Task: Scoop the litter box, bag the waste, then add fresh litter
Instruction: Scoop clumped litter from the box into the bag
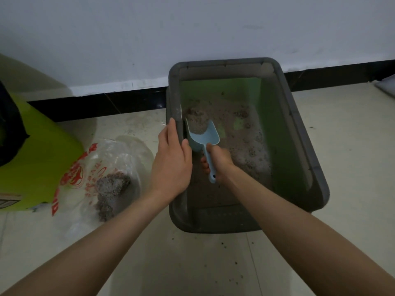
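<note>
A grey litter box (305, 150) with green inner walls stands on the tiled floor against the wall, with clumpy litter (250, 146) spread over its bottom. My right hand (220, 163) is shut on the handle of a light blue scoop (203, 135), whose bowl holds a heap of litter near the box's left wall. My left hand (171, 163) grips the box's left rim. Left of the box, a clear plastic bag (102, 180) with red print lies on the floor and holds a pile of scooped waste (113, 186).
A lime green container (36, 163) with a dark top stands at far left, next to the bag. Litter crumbs dot the floor in front of the box. A black baseboard (102, 103) runs along the white wall. A pale object (386, 86) lies at far right.
</note>
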`<state>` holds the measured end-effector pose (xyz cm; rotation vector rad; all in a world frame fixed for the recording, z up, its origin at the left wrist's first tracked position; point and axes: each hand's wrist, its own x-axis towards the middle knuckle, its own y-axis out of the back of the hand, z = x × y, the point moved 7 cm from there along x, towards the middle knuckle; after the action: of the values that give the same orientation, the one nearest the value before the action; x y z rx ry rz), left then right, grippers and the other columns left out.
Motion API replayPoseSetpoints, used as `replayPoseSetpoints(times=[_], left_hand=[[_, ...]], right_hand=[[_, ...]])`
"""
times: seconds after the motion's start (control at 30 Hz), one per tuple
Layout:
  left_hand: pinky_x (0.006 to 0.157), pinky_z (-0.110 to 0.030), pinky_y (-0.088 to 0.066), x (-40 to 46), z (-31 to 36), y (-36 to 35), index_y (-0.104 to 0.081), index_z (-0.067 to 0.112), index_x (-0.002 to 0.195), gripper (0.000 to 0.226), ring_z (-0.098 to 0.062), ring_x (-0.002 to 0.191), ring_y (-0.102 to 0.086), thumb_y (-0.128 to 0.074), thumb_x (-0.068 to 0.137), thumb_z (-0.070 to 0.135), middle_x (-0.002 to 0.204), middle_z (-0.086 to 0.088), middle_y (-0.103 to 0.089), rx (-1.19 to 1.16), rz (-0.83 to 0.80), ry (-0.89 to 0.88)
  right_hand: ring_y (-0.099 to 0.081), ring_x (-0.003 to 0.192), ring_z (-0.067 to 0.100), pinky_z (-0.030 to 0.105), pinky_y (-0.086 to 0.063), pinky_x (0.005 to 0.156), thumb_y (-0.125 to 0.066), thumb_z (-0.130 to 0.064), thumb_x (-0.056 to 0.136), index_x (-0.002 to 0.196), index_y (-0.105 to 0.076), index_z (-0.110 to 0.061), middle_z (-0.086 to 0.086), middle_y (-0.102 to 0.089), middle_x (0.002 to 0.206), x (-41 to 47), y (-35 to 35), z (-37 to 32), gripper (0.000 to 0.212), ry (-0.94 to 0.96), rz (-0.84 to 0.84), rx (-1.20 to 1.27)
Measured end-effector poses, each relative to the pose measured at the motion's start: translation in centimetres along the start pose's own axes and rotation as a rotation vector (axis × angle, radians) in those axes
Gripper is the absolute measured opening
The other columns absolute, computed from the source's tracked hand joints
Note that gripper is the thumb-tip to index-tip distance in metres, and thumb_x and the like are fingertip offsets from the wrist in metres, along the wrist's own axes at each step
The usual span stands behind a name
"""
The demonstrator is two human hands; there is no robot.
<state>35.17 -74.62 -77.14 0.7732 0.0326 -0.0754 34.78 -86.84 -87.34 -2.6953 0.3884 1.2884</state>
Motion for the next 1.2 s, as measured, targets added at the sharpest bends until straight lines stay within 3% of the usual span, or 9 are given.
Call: replayPoseSetpoints(times=[0.2,0.43,0.57,0.73,0.83,0.93,1.07,1.2], left_hand=[[0.080,-0.025,-0.045,-0.1,-0.1,-0.3,0.000,0.023,0.148,0.058,-0.015,0.110,-0.049,-0.027,0.098,0.034,0.149,0.003,-0.014,-0.017,-0.009,0.001],[0.068,-0.021,-0.043,-0.1,-0.4,-0.4,0.001,0.025,0.148,0.059,-0.016,0.097,-0.054,-0.027,0.097,0.034,0.147,0.008,-0.013,-0.024,-0.017,-0.001],[0.074,-0.027,-0.049,-0.1,-0.1,-0.3,0.001,0.024,0.147,0.059,-0.016,0.101,-0.053,-0.027,0.097,0.035,0.146,0.008,-0.014,0.005,-0.003,-0.014],[0.082,-0.025,-0.044,-0.2,0.3,-0.1,-0.002,0.020,0.148,0.058,-0.016,0.114,-0.047,-0.027,0.097,0.033,0.148,0.001,-0.015,0.018,0.018,-0.028],[0.085,-0.022,-0.037,-0.2,0.4,-0.1,-0.002,0.020,0.148,0.057,-0.017,0.120,-0.043,-0.027,0.098,0.032,0.149,0.000,-0.014,0.024,0.020,-0.024],[0.087,-0.023,-0.036,-0.3,0.4,-0.1,-0.002,0.019,0.148,0.057,-0.020,0.122,-0.042,-0.027,0.098,0.033,0.150,-0.002,-0.014,0.034,0.011,-0.016],[0.089,-0.028,-0.040,-0.3,0.3,0.0,-0.002,0.020,0.148,0.057,-0.022,0.122,-0.043,-0.026,0.099,0.033,0.151,-0.003,-0.013,0.053,0.009,-0.002],[0.094,-0.036,-0.045,-0.3,0.2,0.1,-0.003,0.020,0.148,0.056,-0.024,0.122,-0.043,-0.026,0.099,0.033,0.151,-0.004,-0.014,0.048,-0.003,0.005]], right_hand=[[-0.042,0.054,0.015,0.026,-0.033,0.048,-0.039,-0.027,0.100,0.084,-0.050,-0.010,0.007,-0.048,0.066,2.3,-0.8,-1.3,0.026,0.029,0.027,0.104],[-0.041,0.050,0.015,0.025,-0.031,0.045,-0.042,-0.026,0.097,0.080,-0.051,-0.013,0.006,-0.047,0.064,3.6,-0.7,-1.8,0.024,0.101,0.095,0.053],[-0.041,0.048,0.014,0.023,-0.032,0.041,-0.045,-0.028,0.096,0.076,-0.049,-0.017,0.005,-0.048,0.062,3.5,0.2,-1.9,0.024,0.187,0.117,-0.048],[-0.039,0.040,0.013,0.018,-0.029,0.036,-0.049,-0.024,0.094,0.070,-0.051,-0.013,0.006,-0.045,0.055,2.3,2.4,-3.2,0.027,0.340,0.128,-0.149],[-0.040,0.044,0.013,0.022,-0.032,0.043,-0.054,-0.022,0.090,0.068,-0.049,-0.009,0.008,-0.042,0.056,0.9,3.8,-4.7,0.026,0.513,0.197,-0.235],[-0.037,0.050,0.008,0.019,-0.031,0.047,-0.054,-0.022,0.089,0.058,-0.043,-0.015,-0.003,-0.041,0.055,-0.6,4.9,-5.4,0.034,0.628,0.258,-0.352],[-0.039,0.052,0.010,0.027,-0.031,0.053,-0.053,-0.025,0.089,0.057,-0.043,-0.021,-0.004,-0.043,0.056,-1.4,6.1,-5.6,0.034,0.662,0.294,-0.511],[-0.043,0.055,0.017,0.028,-0.034,0.054,-0.053,-0.029,0.088,0.062,-0.049,-0.014,0.002,-0.048,0.060,-1.3,7.0,-5.7,0.031,0.574,0.244,-0.638]])
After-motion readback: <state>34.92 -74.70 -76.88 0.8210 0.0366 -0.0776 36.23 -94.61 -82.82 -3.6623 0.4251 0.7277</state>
